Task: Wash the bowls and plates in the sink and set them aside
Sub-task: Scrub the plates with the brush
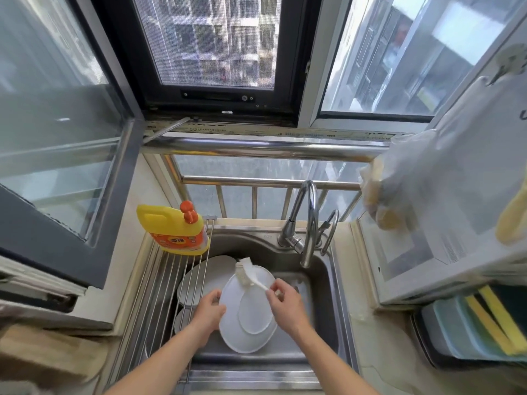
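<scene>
**Plate held up in the sink, brush on its rim**

The left hand (209, 310) grips the white plate's (245, 332) left edge, tilting it above the sink (328, 309). The right hand (285, 302) pinches the brush (248, 273) handle, bristles on the plate's far rim. Left of the grip, more plates (205, 277) lie under a wire rack (165, 280). Beyond stand a soap bottle (174, 228), tap (308, 223) and window (205, 41).

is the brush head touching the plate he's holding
Touching. The head view shows the brush head lying against the upper rim of the plate, which the left hand grips while the right hand pinches the handle.
</scene>
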`<state>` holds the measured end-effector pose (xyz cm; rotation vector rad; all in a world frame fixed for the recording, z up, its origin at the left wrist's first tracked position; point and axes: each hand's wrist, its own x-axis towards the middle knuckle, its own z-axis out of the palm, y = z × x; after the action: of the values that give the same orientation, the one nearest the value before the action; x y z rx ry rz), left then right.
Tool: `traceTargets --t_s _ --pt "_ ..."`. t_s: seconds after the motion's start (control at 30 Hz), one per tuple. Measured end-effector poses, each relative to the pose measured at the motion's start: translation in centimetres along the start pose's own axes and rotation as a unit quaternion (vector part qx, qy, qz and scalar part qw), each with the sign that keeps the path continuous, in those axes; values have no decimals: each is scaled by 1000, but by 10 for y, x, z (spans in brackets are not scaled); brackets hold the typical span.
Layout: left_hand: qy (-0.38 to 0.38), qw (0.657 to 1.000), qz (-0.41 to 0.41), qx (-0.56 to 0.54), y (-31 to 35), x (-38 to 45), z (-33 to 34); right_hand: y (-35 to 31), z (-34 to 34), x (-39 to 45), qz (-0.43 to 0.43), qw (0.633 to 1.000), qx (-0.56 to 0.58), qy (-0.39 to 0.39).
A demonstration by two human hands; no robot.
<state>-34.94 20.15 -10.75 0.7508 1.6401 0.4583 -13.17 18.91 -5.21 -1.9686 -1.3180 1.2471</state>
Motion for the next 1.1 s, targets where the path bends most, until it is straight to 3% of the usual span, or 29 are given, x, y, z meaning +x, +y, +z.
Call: traceTargets --t_s 0.1,0.23,0.3,0.4,0.53,0.7,0.83,0.93,1.1 --pt "9 1000 -8 -6 -1 6 1 4 1 7 -6 1000 -2 9" --pt "7 1000 -14 -15 -11 20 -3 29 -13 26 124 988 -10 96" --pt "11 999 -19 -31 -6 20 -6 41 -18 27 179 979 -9 96" --pt "20 998 -25 -63 6 11 -5 46 -16 25 196 976 0 96" --pt "10 999 -26 -35 17 0 2 30 -3 25 145 984 44 90" --pt "11 1000 -20 -4 26 -9 11 6 6 13 30 999 20 0" --pt "38 993 -40 -102 35 -10 24 9 10 -7 -25 998 -24 -43" --pt "77 973 -54 -209 43 -11 30 18 14 -23 -42 998 3 -47" --pt "113 948 -51 -293 48 -17 25 39 10 -44 -11 1000 18 -21"
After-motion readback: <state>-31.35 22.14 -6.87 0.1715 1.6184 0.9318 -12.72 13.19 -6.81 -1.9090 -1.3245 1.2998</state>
